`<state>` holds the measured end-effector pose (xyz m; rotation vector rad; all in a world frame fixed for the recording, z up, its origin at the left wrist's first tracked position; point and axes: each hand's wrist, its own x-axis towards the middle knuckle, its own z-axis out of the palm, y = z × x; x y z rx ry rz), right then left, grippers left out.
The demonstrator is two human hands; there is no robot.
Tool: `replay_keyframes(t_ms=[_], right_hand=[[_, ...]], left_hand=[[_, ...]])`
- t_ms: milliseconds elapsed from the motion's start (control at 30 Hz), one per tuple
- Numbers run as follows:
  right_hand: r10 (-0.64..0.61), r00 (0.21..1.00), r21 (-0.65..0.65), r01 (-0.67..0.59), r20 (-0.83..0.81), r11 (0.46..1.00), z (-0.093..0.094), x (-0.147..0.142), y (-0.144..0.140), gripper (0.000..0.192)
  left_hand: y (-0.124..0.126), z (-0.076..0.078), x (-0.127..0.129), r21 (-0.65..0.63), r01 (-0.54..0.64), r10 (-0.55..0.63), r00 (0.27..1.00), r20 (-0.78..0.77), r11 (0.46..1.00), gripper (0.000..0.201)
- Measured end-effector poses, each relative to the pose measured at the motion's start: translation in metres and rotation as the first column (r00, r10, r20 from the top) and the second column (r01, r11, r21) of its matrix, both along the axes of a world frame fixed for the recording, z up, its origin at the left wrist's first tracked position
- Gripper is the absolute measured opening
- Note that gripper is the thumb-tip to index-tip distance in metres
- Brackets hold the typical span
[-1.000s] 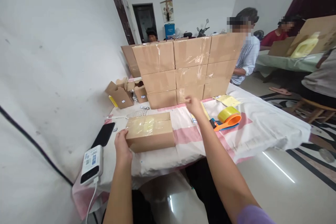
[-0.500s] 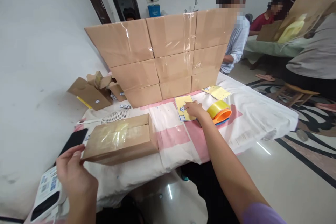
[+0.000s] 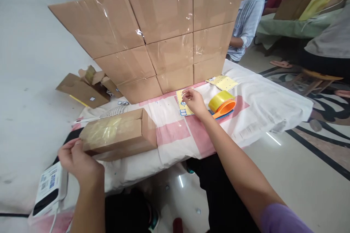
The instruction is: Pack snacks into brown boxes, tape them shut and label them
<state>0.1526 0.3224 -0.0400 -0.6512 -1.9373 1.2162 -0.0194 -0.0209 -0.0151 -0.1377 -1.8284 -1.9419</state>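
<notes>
My left hand is at the left end of a taped cardboard box, with thumb and fingers drawn together against its corner. Whatever lies between those fingertips, if anything, is too small to make out. Over a yellow sticker sheet with blue-edged shapes, my right hand has its fingers curled into a pinch. What they pinch, if anything, cannot be made out. Just right of this hand, a roll of yellow tape stands beside an orange tape roll or dispenser.
A tall wall of taped cardboard boxes stands behind. Opened cartons and a white mesh item lie at left, a white device nearer. More yellow sheets lie at right. A co-worker's sleeve shows behind the boxes.
My view has tilted down and shifted. My right hand has lifted slightly from the sticker sheet, its fingers curling from a reaching pose into a pinch. My left hand stays at the box's end.
</notes>
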Motion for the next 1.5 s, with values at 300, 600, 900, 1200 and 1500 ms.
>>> replay_keyframes(t_ms=[300, 600, 900, 1200, 1500], right_hand=[[0.164, 0.983, -0.075, -0.171, -0.086, 0.982, 0.003, -0.012, -0.075, 0.011], [0.132, 0.842, 0.423, -0.391, 0.523, 0.817, -0.010, -0.001, -0.044, 0.028], [0.205, 0.953, 0.229, -0.256, 0.224, 0.939, -0.021, -0.022, -0.042, 0.019], [0.229, 0.961, -0.410, -0.274, -0.156, 0.870, -0.014, -0.025, -0.070, 0.013], [0.293, 0.952, -0.581, -0.286, -0.085, 0.762, 0.002, -0.018, -0.108, 0.012]], left_hand=[[-0.018, -0.003, 0.005, -0.082, 0.065, -0.066, 0.998, -0.008, 0.995, 0.021], [-0.034, -0.007, 0.006, -0.180, 0.181, -0.193, 0.980, -0.049, 0.967, 0.023], [-0.038, 0.001, 0.003, -0.167, 0.216, -0.217, 0.976, 0.016, 0.962, 0.023], [-0.033, 0.008, 0.003, -0.145, 0.222, -0.218, 0.975, 0.044, 0.964, 0.026], [-0.033, 0.007, 0.001, -0.127, 0.213, -0.209, 0.977, 0.041, 0.969, 0.025]])
